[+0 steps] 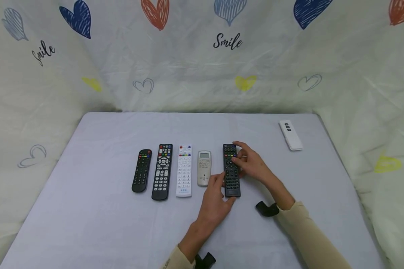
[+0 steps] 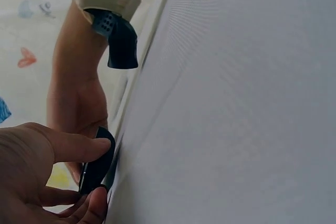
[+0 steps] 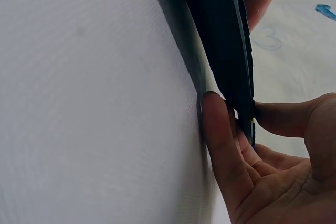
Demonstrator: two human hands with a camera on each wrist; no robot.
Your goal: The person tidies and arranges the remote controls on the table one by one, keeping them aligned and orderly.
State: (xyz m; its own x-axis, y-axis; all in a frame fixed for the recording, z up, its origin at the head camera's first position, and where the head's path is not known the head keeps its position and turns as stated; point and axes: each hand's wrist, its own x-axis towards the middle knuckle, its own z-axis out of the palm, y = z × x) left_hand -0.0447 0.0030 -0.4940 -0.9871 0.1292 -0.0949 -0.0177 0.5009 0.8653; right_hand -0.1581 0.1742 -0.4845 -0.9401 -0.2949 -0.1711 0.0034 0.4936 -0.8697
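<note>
A black remote control (image 1: 232, 183) with many small buttons is between both hands, at the right end of a row of remotes. The left hand (image 1: 214, 201) grips its lower end, thumb at the near edge and fingers on the left side. On the upper right side, the right hand (image 1: 254, 164) pinches it between thumb and fingers. In the left wrist view the left thumb (image 2: 86, 148) lies over the remote's dark end (image 2: 94, 171). The right wrist view shows the remote's dark underside (image 3: 218, 35) tilted up from the cloth at one end, with right fingertips beneath it.
Left of the hands lie a small grey remote with a display (image 1: 204, 164), a white remote (image 1: 184, 175), a long black remote (image 1: 162, 173) and a short black remote (image 1: 141, 172). A white remote with few buttons (image 1: 291, 135) lies at the back right of the white-covered table (image 1: 104, 224).
</note>
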